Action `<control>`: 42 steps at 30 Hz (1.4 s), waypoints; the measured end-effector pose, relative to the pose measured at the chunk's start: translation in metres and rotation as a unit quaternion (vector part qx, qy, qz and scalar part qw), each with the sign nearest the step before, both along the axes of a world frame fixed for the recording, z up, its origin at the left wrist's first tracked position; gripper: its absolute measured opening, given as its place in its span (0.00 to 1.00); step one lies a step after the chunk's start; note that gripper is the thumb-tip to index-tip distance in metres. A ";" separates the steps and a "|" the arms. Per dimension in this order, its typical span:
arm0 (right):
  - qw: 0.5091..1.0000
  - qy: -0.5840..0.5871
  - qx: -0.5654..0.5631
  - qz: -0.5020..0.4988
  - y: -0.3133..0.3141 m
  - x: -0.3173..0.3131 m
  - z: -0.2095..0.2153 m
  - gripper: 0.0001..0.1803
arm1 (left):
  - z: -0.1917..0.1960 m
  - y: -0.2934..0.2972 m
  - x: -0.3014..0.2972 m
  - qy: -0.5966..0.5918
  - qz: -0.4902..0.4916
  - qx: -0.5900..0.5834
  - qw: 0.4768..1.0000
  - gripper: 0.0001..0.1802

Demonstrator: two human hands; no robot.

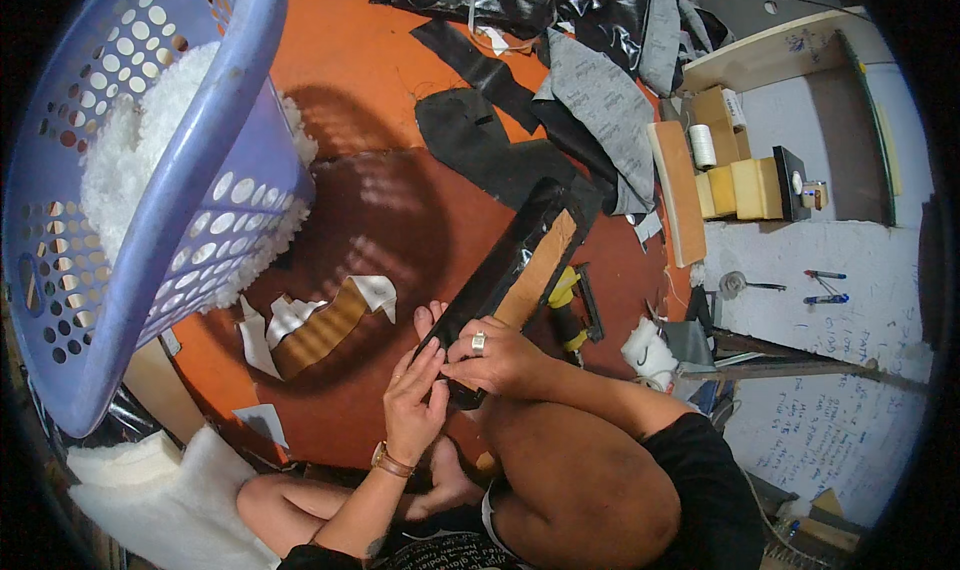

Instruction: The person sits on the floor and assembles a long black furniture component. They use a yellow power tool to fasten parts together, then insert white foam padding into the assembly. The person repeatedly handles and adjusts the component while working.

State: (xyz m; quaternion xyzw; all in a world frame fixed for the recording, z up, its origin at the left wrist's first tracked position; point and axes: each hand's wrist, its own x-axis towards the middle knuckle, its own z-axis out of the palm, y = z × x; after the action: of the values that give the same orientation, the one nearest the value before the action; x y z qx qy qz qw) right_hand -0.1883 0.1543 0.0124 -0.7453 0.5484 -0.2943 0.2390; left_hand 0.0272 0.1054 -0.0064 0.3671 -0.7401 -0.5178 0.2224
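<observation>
- Presently, in the head view, the black-covered strip (508,260) is found between the fingers at its near end, most of its length lying beyond them.
- By the right hand (500,355), the near end is apparently pinched, its fingers being curled nearly closed. The fingers of the left hand (412,410) are slightly spread against the left edge; whether anything is clasped by them cannot be told.
- The step is judged to be the fitting of the black cover (475,305) at that end. The cover should be drawn taut between both sets of fingers, and creases should be pressed flat before the hold is released.
- The tan face (540,270), beyond the right fingers, is turned upward and should be steadied against twisting.
- The long axis is slanted: the far end is pointed away from the fingers, forward and to the right, past the yellow-and-black tool (565,315).
</observation>
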 end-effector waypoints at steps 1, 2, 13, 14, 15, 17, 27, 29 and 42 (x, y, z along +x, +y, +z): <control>1.000 -0.001 -0.015 0.004 0.000 0.000 -0.001 0.11 | 0.001 0.001 -0.001 -0.003 0.009 0.002 1.000 0.25; 1.000 -0.006 -0.019 0.009 0.001 0.000 -0.002 0.11 | -0.001 0.001 0.001 0.000 -0.003 0.006 1.000 0.27; 0.989 0.039 -0.069 0.122 -0.003 -0.003 -0.001 0.19 | 0.014 0.002 -0.002 0.163 0.160 0.526 0.819 0.30; 0.991 0.034 -0.066 0.109 -0.006 -0.005 -0.003 0.19 | 0.010 0.003 -0.009 0.164 0.184 0.505 0.827 0.30; 0.993 0.030 -0.064 0.095 -0.011 -0.008 -0.006 0.20 | 0.002 0.003 -0.019 0.161 0.205 0.503 0.824 0.28; 0.995 0.035 -0.064 0.062 -0.019 -0.018 -0.015 0.21 | -0.017 -0.014 -0.031 0.140 0.181 0.445 0.866 0.27; 0.995 0.012 -0.078 -0.063 -0.008 -0.021 -0.056 0.20 | -0.036 -0.090 -0.036 0.022 -0.211 0.105 0.972 0.39; 0.995 0.008 -0.076 -0.062 0.001 -0.022 -0.058 0.18 | -0.026 -0.086 -0.043 0.019 -0.245 0.094 0.965 0.41; 0.739 -0.372 0.278 -0.488 0.023 -0.036 -0.064 0.25 | -0.057 -0.057 -0.064 0.021 -0.033 0.081 0.996 0.34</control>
State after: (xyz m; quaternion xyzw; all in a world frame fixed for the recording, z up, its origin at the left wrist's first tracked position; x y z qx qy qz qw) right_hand -0.2247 0.1773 -0.0515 -0.1074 0.7622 -0.4588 0.4439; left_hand -0.0373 0.0489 -0.0630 0.3486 -0.7027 -0.5902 0.1905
